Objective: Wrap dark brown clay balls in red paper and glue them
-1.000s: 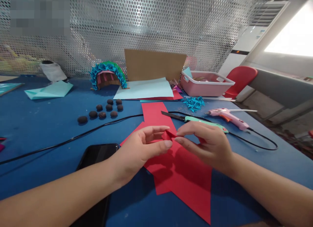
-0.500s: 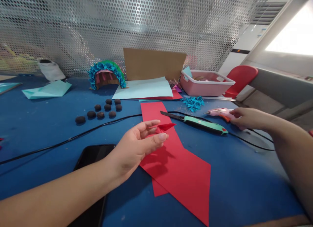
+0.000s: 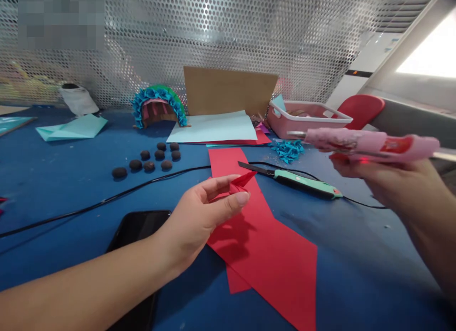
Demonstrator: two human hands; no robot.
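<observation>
Between the thumb and fingers of my left hand [image 3: 206, 212] is a small folded piece of red paper [image 3: 241, 183], pointed at one end. It is held above red paper sheets [image 3: 274, 255] that lie overlapping on the table. My right hand [image 3: 388, 179] grips a pink hot glue gun [image 3: 370, 143], raised off the table with its nozzle toward the left and a small red light glowing. A utility knife [image 3: 306, 183] with a green and black handle lies between my hands, its blade out over the red paper.
A black phone [image 3: 142, 222] lies beneath my left forearm. A black cord [image 3: 107, 198] crosses the blue table. Several dark balls [image 3: 149, 166], a blue-fringed arch [image 3: 158, 105], crumpled blue paper bits [image 3: 289, 151], light blue sheets [image 3: 213, 127] and a pink basket [image 3: 309, 119] stand farther back.
My right hand has lifted the glue gun from the table, up and toward me. My left hand keeps hold of the folded red paper, nearly unmoved.
</observation>
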